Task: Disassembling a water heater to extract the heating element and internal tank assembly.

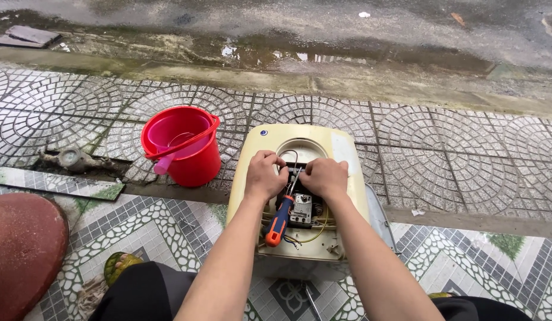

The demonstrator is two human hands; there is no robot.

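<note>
Both hands work inside the open cream heater (341,156) lying on the tiled floor (466,160). The left hand (263,176) has its grip curled tight around something in the cavity, and the right hand (326,177) pinches the wires (294,173) just beside it. A screwdriver (280,220) with an orange-blue handle rests below the left grip. A red bucket (190,156) stands well off to the left.
</note>
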